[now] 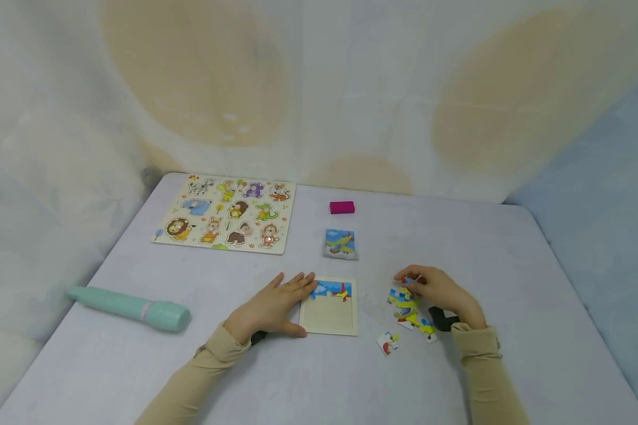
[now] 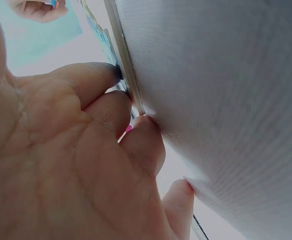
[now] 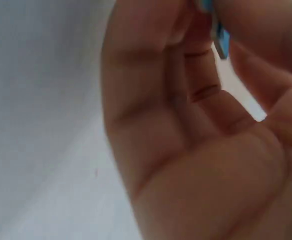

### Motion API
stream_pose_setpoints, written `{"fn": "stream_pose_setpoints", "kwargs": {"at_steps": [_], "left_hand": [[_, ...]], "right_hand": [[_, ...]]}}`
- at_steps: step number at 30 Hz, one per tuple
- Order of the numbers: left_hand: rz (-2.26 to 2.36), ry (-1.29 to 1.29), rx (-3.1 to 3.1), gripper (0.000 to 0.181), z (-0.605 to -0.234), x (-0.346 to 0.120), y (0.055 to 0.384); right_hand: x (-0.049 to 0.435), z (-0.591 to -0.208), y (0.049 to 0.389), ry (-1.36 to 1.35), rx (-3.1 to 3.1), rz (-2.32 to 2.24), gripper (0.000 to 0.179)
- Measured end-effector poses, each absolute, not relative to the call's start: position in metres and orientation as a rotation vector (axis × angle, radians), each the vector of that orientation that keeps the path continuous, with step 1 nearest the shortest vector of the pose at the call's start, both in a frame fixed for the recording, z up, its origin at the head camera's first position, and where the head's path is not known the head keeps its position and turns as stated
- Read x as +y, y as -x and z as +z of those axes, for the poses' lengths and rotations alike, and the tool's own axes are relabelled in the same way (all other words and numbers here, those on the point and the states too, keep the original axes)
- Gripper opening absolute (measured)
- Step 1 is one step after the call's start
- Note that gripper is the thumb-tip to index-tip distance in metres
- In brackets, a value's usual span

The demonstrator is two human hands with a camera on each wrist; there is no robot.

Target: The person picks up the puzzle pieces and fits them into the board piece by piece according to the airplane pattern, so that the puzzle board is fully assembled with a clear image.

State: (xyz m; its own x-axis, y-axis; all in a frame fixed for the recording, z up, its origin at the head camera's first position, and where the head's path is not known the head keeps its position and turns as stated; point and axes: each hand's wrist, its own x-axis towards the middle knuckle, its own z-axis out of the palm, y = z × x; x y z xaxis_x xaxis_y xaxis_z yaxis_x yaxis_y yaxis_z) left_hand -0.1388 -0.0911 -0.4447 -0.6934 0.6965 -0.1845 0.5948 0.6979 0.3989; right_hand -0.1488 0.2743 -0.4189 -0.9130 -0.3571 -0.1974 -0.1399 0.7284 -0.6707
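Observation:
My left hand (image 1: 268, 307) lies with fingers extended along the left side of a small wooden puzzle tray (image 1: 326, 319), its fingertips touching the rim. Joined blue-and-red pieces (image 1: 329, 288) fill the tray's upper part; bare wood shows below. To the right of the tray, my right hand (image 1: 443, 292) pinches a puzzle piece between thumb and fingers, just above a heap of yellow and blue pieces (image 1: 404, 309). In the right wrist view the held puzzle piece (image 3: 221, 42) shows a blue face and thin edge, mostly hidden by the fingers.
One loose piece (image 1: 387, 343) lies apart, nearer me. Behind the tray are an airplane picture card (image 1: 340, 243) and a magenta block (image 1: 342, 207). An animal puzzle board (image 1: 224, 213) occupies the back left, and a mint-green pen-shaped object (image 1: 130, 307) the left side.

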Motion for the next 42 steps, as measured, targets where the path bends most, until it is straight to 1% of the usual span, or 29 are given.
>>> {"fn": "stream_pose_setpoints", "kwargs": {"at_steps": [4,10,15,21,27,32,37,42], "left_hand": [[0.452,-1.021,2.578,0.1,-0.446,-0.09,0.138],[0.449,-1.006,2.583,0.1,-0.447,-0.09,0.139],[0.449,-1.015,2.594,0.1,-0.451,-0.09,0.141],[0.441,-1.025,2.596,0.1,-0.45,-0.09,0.14],[0.426,-1.024,2.605,0.1,-0.449,-0.092,0.14],[0.43,-1.034,2.602,0.099,-0.448,-0.091,0.14],[0.437,-1.019,2.596,0.099,-0.446,-0.091,0.14],[0.447,-1.025,2.584,0.099,-0.444,-0.093,0.14]], "right_hand": [[0.261,-0.421,0.149,0.376,2.587,-1.074,0.008],[0.223,-0.43,0.154,0.419,2.381,-1.211,0.015],[0.189,-0.436,0.159,0.484,2.336,-1.191,0.014],[0.172,-0.438,0.157,0.471,2.443,-1.108,0.012],[0.162,-0.439,0.156,0.458,2.534,-1.025,0.012],[0.16,-0.44,0.155,0.434,2.563,-1.002,0.017],[0.16,-0.441,0.155,0.454,2.581,-0.997,0.018],[0.182,-0.436,0.153,0.467,2.566,-1.01,0.017]]}}
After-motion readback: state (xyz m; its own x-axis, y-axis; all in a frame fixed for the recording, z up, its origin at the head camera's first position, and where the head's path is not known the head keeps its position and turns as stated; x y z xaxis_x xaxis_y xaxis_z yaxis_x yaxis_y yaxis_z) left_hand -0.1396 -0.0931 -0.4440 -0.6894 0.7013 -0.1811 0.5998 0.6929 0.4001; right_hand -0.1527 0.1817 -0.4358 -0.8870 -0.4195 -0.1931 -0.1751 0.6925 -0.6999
